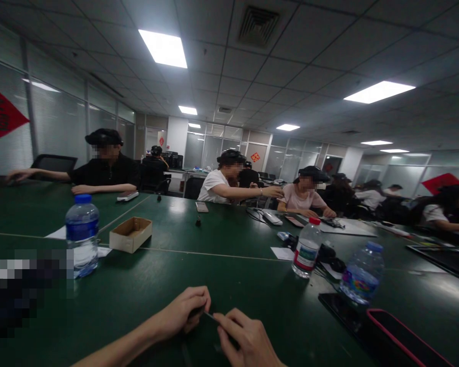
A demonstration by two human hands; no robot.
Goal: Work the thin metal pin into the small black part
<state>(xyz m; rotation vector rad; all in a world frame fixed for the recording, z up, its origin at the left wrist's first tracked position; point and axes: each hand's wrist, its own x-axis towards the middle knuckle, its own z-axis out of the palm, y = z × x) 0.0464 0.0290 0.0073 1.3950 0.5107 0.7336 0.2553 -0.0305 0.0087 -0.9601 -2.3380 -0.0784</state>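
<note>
Lower centre, left hand [189, 308] and right hand [250, 337] pinch a thin strip [210, 316] (blurred); slack fingers could drop it.

Open box [121, 240] near blue-capped bottle [83, 230]; red-capped bottle [306, 252] standing on green table [137, 283]

A thin grey strip [210, 317] is mostly hidden by the fingers of the left hand [191, 308] and the right hand [248, 337]; what it is cannot be told. The left forearm [133, 339] is cut off by the bottom edge. Coarse pixel blocks [26, 288] mask whatever is at the left of the desk [156, 280]. A red diamond sign [2, 112] is cropped at left, a pink-rimmed phone [407, 336] at the bottom. 1 small black object [198, 221] is too small to identify.
</note>
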